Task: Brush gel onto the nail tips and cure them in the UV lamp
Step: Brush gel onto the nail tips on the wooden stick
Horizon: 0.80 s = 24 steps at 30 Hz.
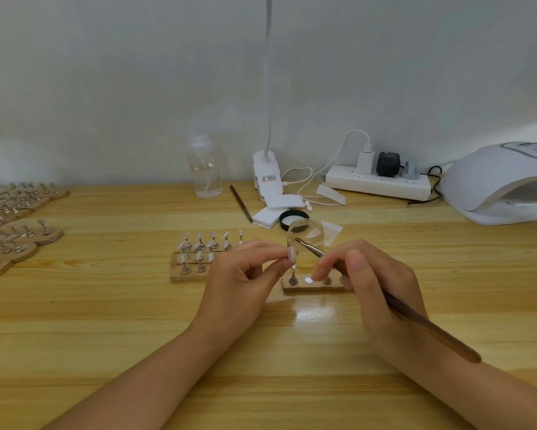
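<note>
My left hand (248, 277) pinches a clear nail tip (291, 254) on its small metal stand, held just above a short wooden holder block (310, 287). My right hand (372, 280) grips a long brown gel brush (428, 327), whose bristle end points at the nail tip from the right. Behind the hands stands an open clear gel jar (304, 235). The white UV lamp (503, 184) sits at the far right of the table, its opening facing left. A second wooden block (195, 259) with several nail tips on stands lies left of the jar.
Many more wooden blocks with nail tips (12, 231) fill the left edge. At the back stand a clear pump bottle (204, 169), a clip lamp base (267, 175), a power strip (379, 181), white pads (276, 209), a black jar lid (293, 218) and a spare brush (240, 203).
</note>
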Each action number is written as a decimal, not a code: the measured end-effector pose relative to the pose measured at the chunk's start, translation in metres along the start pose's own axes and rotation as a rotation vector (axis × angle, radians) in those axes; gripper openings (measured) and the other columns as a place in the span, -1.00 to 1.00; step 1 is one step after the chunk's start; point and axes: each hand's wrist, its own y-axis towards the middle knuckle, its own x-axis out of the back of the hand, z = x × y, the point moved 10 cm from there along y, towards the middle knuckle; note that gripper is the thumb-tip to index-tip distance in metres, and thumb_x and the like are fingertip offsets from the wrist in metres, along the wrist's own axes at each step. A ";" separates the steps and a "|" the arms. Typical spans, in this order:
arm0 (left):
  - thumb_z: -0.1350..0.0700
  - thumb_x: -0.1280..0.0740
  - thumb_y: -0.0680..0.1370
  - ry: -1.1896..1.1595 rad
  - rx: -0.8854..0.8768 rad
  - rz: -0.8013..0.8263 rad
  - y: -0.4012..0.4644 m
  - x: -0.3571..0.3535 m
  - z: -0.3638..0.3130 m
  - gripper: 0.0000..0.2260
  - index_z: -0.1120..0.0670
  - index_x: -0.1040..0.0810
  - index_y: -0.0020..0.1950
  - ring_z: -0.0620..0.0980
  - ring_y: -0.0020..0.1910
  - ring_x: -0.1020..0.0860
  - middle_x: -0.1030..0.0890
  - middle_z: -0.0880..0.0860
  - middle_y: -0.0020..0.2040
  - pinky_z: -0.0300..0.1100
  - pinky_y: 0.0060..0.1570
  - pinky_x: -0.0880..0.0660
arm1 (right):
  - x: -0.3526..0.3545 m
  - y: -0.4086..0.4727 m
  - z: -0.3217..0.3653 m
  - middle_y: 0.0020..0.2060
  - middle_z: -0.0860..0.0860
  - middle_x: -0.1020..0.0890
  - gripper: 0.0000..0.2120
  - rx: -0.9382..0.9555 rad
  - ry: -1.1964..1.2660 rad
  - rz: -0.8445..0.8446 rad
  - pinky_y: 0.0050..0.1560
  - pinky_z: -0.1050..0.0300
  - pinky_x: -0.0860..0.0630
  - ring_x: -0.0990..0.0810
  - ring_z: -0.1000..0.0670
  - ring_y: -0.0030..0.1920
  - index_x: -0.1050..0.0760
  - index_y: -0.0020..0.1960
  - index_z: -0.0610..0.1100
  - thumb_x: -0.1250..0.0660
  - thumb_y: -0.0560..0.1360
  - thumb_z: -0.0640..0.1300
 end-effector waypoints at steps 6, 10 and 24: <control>0.05 -0.34 0.37 0.014 -0.012 -0.009 0.000 0.001 -0.002 -0.85 -0.12 -0.61 -0.10 -0.10 -0.49 -0.31 -0.64 -0.20 -0.20 -0.42 -0.43 -0.28 | 0.000 -0.002 0.004 -0.42 0.09 -0.58 -0.62 0.020 0.002 0.009 -0.24 0.50 -0.32 -0.49 0.29 -0.33 -0.53 -0.29 -0.12 0.00 0.53 -0.13; 0.05 -0.34 0.39 0.013 -0.025 -0.009 0.001 0.001 -0.003 -0.87 -0.16 -0.60 -0.13 0.04 -0.46 -0.38 -0.64 -0.19 -0.13 -0.28 -0.43 -0.34 | 0.000 0.000 0.003 -0.35 0.16 -0.56 -0.64 0.013 0.014 0.002 -0.23 0.47 -0.34 -0.50 0.28 -0.31 -0.54 -0.22 -0.15 -0.01 0.54 -0.12; 0.08 -0.33 0.40 0.020 0.008 -0.001 -0.001 0.000 0.002 -0.86 -0.10 -0.63 -0.10 -0.14 -0.49 -0.32 -0.65 -0.15 -0.18 -0.38 -0.43 -0.30 | -0.004 -0.001 0.000 -0.41 0.29 -0.50 -0.60 -0.027 0.008 0.044 -0.24 0.49 -0.33 -0.50 0.27 -0.34 -0.56 -0.26 -0.19 -0.02 0.53 -0.08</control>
